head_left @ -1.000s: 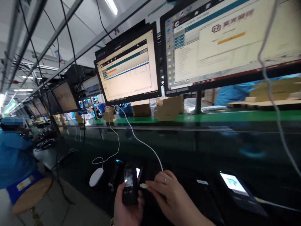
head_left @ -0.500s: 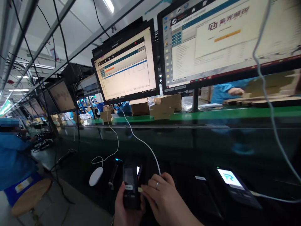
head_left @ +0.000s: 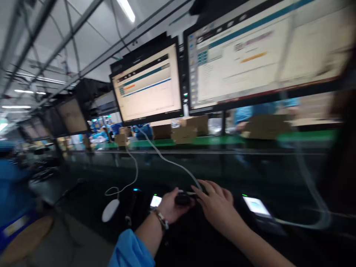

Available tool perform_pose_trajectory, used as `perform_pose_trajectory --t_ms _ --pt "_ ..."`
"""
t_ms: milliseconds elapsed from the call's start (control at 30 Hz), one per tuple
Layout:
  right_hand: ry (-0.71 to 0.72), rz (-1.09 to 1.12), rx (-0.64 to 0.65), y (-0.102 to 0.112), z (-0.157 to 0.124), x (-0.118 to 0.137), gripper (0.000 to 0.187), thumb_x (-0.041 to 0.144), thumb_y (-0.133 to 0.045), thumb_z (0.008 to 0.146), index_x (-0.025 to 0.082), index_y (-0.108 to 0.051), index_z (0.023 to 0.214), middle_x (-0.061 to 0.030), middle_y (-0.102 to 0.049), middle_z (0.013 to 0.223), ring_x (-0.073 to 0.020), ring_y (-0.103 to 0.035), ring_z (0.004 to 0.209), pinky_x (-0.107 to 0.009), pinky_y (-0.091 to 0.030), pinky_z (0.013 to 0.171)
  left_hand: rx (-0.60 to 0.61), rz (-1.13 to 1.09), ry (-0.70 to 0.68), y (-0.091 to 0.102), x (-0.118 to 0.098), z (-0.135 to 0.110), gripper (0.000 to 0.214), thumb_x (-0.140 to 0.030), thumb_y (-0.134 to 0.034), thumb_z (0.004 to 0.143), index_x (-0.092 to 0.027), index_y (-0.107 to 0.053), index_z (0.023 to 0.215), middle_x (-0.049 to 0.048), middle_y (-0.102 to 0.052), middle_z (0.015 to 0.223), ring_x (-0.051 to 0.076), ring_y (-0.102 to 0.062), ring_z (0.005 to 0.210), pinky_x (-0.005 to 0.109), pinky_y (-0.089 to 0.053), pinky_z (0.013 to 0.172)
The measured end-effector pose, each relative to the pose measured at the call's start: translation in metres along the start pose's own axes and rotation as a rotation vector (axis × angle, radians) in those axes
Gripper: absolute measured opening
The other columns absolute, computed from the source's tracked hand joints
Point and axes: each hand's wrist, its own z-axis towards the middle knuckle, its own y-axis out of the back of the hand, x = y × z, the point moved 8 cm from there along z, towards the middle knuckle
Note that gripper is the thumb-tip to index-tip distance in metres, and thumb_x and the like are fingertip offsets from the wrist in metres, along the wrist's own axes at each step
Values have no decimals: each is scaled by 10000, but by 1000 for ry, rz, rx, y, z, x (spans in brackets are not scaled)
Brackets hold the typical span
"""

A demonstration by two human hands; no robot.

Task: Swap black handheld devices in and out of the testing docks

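Frame is motion-blurred. Nearest, a blue sleeve (head_left: 130,252) is seen at the lower edge, with a bracelet (head_left: 162,219) worn on the wrist above it. The left hand (head_left: 172,207) is closed around a small black device (head_left: 183,199), gripped at its near end. The right hand (head_left: 217,205) is laid just beside it, fingers (head_left: 207,187) spread loosely, fingertips touching the device's right end where a white cable (head_left: 167,161) meets it; whether anything is pinched there cannot be told. The device is thus held between both hands, low over the dark bench (head_left: 194,167).

Left of the hands, a lit small screen (head_left: 155,200) is seen just beside the left hand, and a white oval puck (head_left: 110,210) on its own looped cord lies farther left. Right of the hands, another lit handset (head_left: 257,206) rests on the bench, near but apart.

Behind, a green conveyor strip (head_left: 211,141) carrying cardboard boxes (head_left: 189,129) is seen. Above it two monitors are mounted: the left monitor (head_left: 147,85) and the right monitor (head_left: 264,52), both showing software windows. A blue-clad person (head_left: 11,185) is blurred at far left.
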Motion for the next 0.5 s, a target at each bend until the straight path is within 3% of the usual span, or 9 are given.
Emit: perform_pose_trajectory --t_ms 133,267,333,400,433,500 --pt "-327 -130 335 -3 -37 -80 432 86 -394 881 198 -556 1265 -87 -470 1320 -268 -401 1192 -414 -324 936 0 233 -14 -6 -3 43 124 -133 -513 862 -42 -526 947 131 -622 891 204 -633 773 314 -480 750" --pt "-557 -215 450 20 -87 -156 429 65 -354 886 106 -554 1262 -134 -532 1234 -254 -515 1054 -354 -394 867 -71 464 -56 -5 -5 57 179 -113 -497 853 -70 -514 1026 188 -549 1162 265 -549 1070 432 -418 938" --pt "-572 -233 489 25 -102 -179 440 30 -361 855 80 -568 1240 -149 -521 1244 -277 -486 1094 -364 -381 886 -126 578 -157 -9 -7 50 305 -142 -537 832 -108 -494 1132 186 -317 1426 300 -322 1315 478 -254 1081" --pt "-531 -224 527 22 -107 -188 462 -1 -375 818 103 -588 1215 -134 -523 1236 -277 -451 1126 -374 -356 908 -145 679 -305 -18 -6 35 421 -133 -596 785 -146 -494 1193 102 -93 1530 235 -82 1409 375 -62 1154" --pt "-498 -214 541 19 -105 -189 462 1 -389 808 134 -603 1196 -118 -535 1212 -271 -447 1121 -378 -346 908 -121 727 -377 -25 -1 28 450 -112 -613 761 -155 -511 1198 71 -87 1536 191 -44 1414 306 -14 1154" --pt "-438 -198 560 11 -98 -189 421 30 -433 794 189 -640 1124 -96 -553 1144 -267 -455 1077 -389 -337 885 -9 816 -448 -40 20 17 440 -92 -621 736 -147 -565 1169 85 -261 1485 170 -153 1392 266 -50 1150"
